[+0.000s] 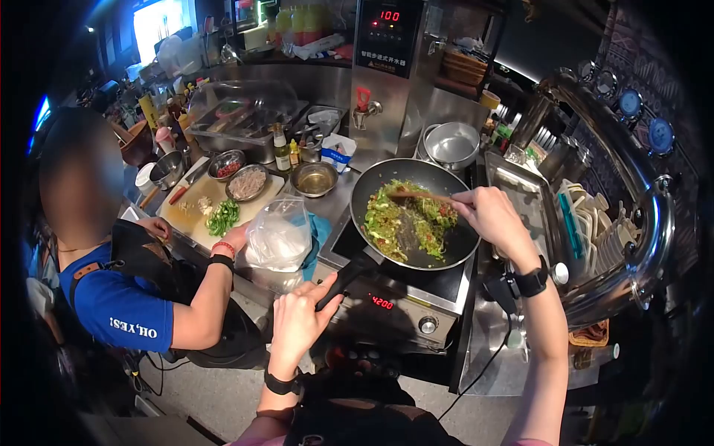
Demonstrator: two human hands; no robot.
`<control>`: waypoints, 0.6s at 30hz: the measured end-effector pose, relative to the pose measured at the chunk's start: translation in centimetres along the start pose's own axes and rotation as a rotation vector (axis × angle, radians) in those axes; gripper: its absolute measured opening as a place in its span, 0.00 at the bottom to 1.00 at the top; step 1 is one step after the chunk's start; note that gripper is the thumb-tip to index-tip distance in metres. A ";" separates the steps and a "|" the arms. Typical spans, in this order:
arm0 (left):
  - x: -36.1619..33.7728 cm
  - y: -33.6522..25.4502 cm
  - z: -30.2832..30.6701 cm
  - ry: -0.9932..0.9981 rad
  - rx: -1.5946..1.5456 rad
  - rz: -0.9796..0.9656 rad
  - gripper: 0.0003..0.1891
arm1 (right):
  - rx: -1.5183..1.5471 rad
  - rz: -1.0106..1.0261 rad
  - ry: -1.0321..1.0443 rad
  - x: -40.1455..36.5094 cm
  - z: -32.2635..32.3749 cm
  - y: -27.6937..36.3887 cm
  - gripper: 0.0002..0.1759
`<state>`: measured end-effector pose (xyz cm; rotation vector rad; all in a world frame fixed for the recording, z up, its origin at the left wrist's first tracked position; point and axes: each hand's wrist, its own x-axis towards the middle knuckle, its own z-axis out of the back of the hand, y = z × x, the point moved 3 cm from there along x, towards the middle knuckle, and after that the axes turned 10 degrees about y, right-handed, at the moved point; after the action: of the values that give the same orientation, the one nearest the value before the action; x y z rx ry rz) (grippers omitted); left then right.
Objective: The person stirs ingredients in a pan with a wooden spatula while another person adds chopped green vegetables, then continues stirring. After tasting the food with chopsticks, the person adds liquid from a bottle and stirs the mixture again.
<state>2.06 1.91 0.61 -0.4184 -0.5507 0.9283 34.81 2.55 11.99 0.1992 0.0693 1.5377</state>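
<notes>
- Apron (357, 418), black, lowest in view, between the person's two forearms.
- Co-worker (137, 311), blue sleeve, standing to the left at the board, one hand against the bag.
- Stove (405, 321), steel front, red digits lit, knob at lower right.
- Pan (460, 242), dark, round, on the stove; handle (349, 280) pointing toward the person's left hand.
- Board (181, 215), left of the stove, bearing cut greens (222, 218) and a bowl of shredded food (247, 183).
- Food (387, 217), chopped, green with red flecks, spread over the pan's far and middle parts; beyond the left hand, and left of the right hand.
- Bag (279, 239), clear plastic, pale contents, between board and stove.
- Left hand (299, 321), fingers curled about the end of the handle, near side of the pan.
- Right hand (491, 217), fingers closed narrowly on the spatula, over the pan's right rim.
- Spatula (418, 196), brown, lying low across the food, its working end at the far left of the heap. Step in hand, as judged: stirring. A further stroke would call for a firm handle and a low, flat sweep, lest food spill over the rim.
</notes>
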 end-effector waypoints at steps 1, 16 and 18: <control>0.0 0.1 -0.1 0.012 0.002 0.007 0.21 | 0.019 0.027 -0.029 0.6 -1.1 -0.3 0.12; 0.1 0.4 -0.4 0.066 -0.024 0.077 0.21 | 0.042 -0.071 0.450 -6.8 7.8 3.0 0.13; 0.1 0.4 -0.4 0.070 -0.017 0.071 0.21 | 0.031 -0.064 0.409 -5.5 6.1 3.0 0.13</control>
<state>2.11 2.13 0.07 -0.4869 -0.4824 0.9739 32.71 -3.38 18.04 -0.0951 0.4187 1.4948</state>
